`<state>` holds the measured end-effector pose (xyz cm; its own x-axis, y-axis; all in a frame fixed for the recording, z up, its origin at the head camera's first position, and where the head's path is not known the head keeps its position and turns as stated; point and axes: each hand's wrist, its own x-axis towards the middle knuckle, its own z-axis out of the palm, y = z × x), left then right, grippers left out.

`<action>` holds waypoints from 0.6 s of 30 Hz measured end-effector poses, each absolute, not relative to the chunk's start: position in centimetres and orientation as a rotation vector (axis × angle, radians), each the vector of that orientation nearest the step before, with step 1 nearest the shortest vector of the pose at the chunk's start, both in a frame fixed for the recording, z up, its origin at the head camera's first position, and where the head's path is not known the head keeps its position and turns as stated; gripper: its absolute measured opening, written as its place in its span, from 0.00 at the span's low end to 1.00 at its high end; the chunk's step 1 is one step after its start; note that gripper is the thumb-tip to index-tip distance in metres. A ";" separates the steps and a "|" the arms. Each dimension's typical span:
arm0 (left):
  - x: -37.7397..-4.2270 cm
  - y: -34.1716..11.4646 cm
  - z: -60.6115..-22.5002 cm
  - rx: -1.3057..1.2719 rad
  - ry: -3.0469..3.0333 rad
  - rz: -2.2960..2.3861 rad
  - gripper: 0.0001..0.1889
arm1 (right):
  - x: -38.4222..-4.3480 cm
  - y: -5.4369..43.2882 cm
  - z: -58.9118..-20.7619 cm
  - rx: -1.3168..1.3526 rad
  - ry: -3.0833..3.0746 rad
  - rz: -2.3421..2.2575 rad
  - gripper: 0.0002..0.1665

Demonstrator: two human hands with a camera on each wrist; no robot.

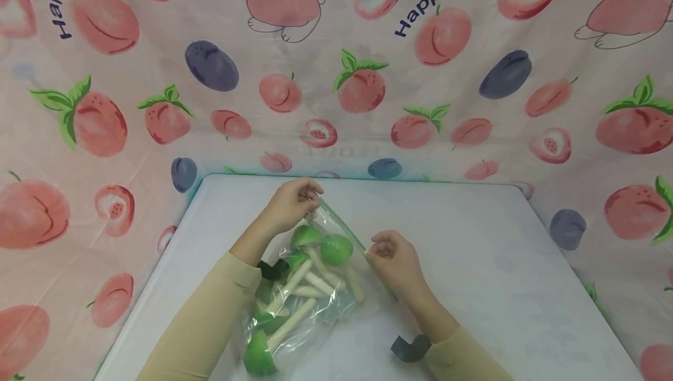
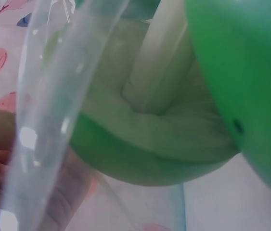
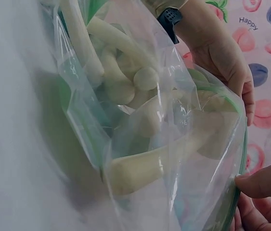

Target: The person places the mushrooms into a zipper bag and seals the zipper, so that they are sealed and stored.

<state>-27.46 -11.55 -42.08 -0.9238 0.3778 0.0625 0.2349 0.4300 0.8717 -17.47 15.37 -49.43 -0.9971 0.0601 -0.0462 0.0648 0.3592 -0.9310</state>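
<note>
A clear zip-top bag lies tilted over the white table, bulging with several toy mushrooms that have green caps and cream stems. Its green zip strip runs slantwise between both hands. My left hand pinches the bag's far upper corner. Lower along the strip, my right hand holds the edge between thumb and fingers; the right wrist view shows the thumb pressed on the green edge. In the left wrist view, a mushroom cap fills the middle behind the plastic.
The white table stretches to the right of the bag. Behind and beside it hangs a pink fruit-print cloth. A dark strap piece is by the right wrist, another by the left.
</note>
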 end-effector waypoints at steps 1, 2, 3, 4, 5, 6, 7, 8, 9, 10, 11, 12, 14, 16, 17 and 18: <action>-27.5 -11.6 -42.0 0.541 2.534 1.510 0.11 | -17.5 15.5 -49.5 0.124 2.590 -1.765 0.20; -27.5 -11.6 -42.0 0.536 2.534 1.511 0.11 | -17.5 15.6 -49.6 0.127 2.592 -1.760 0.20; -27.5 -11.6 -41.9 0.531 2.534 1.511 0.11 | -17.4 15.7 -49.7 0.132 2.597 -1.753 0.20; -27.6 -11.6 -41.9 0.528 2.537 1.509 0.12 | -17.4 15.7 -49.8 0.136 2.600 -1.747 0.20; -27.7 -11.7 -41.9 0.525 2.539 1.508 0.12 | -17.4 15.8 -49.8 0.139 2.602 -1.742 0.20; -27.7 -11.7 -41.9 0.524 2.541 1.509 0.12 | -17.3 15.9 -49.8 0.140 2.608 -1.734 0.20; -27.8 -11.7 -41.9 0.517 2.543 1.512 0.12 | -17.3 16.0 -49.9 0.139 2.606 -1.733 0.21; -27.9 -11.7 -42.0 0.513 2.544 1.513 0.12 | -17.3 16.1 -49.9 0.141 2.610 -1.726 0.21; -28.0 -11.8 -42.0 0.509 2.545 1.513 0.12 | -17.2 16.2 -49.9 0.143 2.614 -1.720 0.21; -28.1 -11.8 -42.0 0.503 2.546 1.515 0.12 | -17.2 16.3 -49.9 0.141 2.615 -1.721 0.21; -28.1 -11.8 -42.0 0.496 2.545 1.519 0.12 | -17.1 16.4 -49.9 0.137 2.621 -1.716 0.21; -28.1 -11.8 -41.9 0.491 2.544 1.522 0.12 | -17.0 16.5 -49.8 0.135 2.626 -1.713 0.21; -28.2 -11.9 -41.9 0.481 2.543 1.531 0.12 | -16.9 16.6 -49.8 0.140 2.629 -1.709 0.21; -28.3 -12.0 -41.9 0.471 2.547 1.538 0.12 | -16.8 16.8 -49.8 0.146 2.636 -1.697 0.21; -28.3 -12.1 -41.9 0.469 2.550 1.538 0.12 | -16.8 16.8 -49.8 0.155 2.637 -1.688 0.21; -28.3 -12.1 -41.9 0.467 2.553 1.538 0.12 | -16.8 16.9 -49.8 0.166 2.636 -1.683 0.21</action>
